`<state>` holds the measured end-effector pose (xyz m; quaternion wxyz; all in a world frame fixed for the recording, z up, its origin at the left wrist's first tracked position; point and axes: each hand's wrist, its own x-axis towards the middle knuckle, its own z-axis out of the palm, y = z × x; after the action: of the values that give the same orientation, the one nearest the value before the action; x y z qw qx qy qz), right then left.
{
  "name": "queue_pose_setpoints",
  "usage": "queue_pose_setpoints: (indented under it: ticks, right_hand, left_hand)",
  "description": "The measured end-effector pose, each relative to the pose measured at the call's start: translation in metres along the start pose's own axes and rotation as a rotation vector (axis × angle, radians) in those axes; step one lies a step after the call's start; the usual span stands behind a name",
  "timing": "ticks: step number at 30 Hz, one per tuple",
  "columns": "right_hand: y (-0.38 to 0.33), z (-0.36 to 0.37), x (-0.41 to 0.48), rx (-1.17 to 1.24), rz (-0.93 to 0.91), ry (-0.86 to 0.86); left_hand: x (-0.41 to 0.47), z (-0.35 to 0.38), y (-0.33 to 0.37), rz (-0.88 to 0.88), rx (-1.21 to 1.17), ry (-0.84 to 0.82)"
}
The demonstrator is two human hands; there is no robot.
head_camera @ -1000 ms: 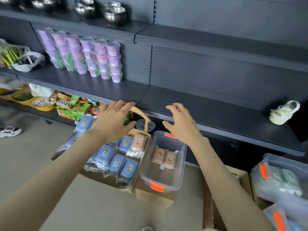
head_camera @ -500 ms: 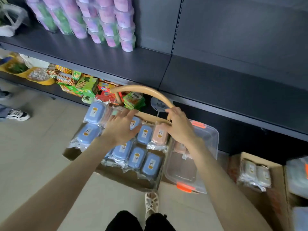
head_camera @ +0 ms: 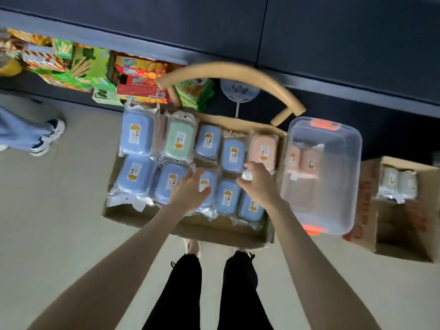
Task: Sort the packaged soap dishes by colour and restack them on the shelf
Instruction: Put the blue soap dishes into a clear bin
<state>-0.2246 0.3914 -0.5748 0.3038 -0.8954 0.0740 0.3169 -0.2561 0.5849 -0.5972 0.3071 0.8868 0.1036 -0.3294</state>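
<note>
Right fingers: curled, forefinger and thumb pinched on a shiny wrapper flap, centre of frame. Flap most likely that of the pink soap dish just above, though not certain at this blur. Pinch on the flap rather than the body, presumably for lifting the odd colour out without disturbing its neighbours.

Left fingers: straight and spread, released, grasping nothing. Laid over or just above the blue soap dishes, contact not discernible. Probable purpose: steadying the blue rows during the lift.

Blue soap dishes: two rows, flat and side by side, filling most of the cardboard box at centre frame, on the floor. Green soap dish: single, upper row, between blues, unsorted. Pink soap dish: right end of upper row, next to the box wall.

Clear plastic bin: right of the box, touching or just beside it. Two pink dishes inside, at its upper left corner. Evidently the collecting point for pink, hence its place within reach of the right fingers.

Second cardboard box: far right, with pale dishes inside, another colour kept apart.

Shelf: dark, across the top of frame. Soap dishes all below it, in boxes and bin. Sorting under way, restacking not yet begun.
</note>
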Motion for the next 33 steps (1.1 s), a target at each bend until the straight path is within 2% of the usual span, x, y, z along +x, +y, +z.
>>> queue_pose_setpoints:
  ticks: [7, 13, 18, 28, 33]
  right_hand:
    - [0.038, 0.076, 0.015, 0.2, 0.251, -0.008]
    - [0.067, 0.126, 0.033, 0.461, 0.433, 0.073]
    - [0.079, 0.159, 0.046, 0.604, 0.469, 0.157]
    - [0.102, 0.19, 0.061, 0.583, 0.549, 0.117]
    - [0.103, 0.19, 0.055, 0.652, 0.51, 0.195]
  left_hand:
    - [0.035, 0.045, -0.049, -0.155, -0.075, -0.047]
    - [0.056, 0.08, -0.068, -0.264, -0.203, 0.112]
    - [0.059, 0.104, -0.071, -0.267, -0.214, 0.187]
    - [0.06, 0.11, -0.079, -0.229, -0.352, 0.3]
    - [0.054, 0.107, -0.077, -0.21, -0.411, 0.334]
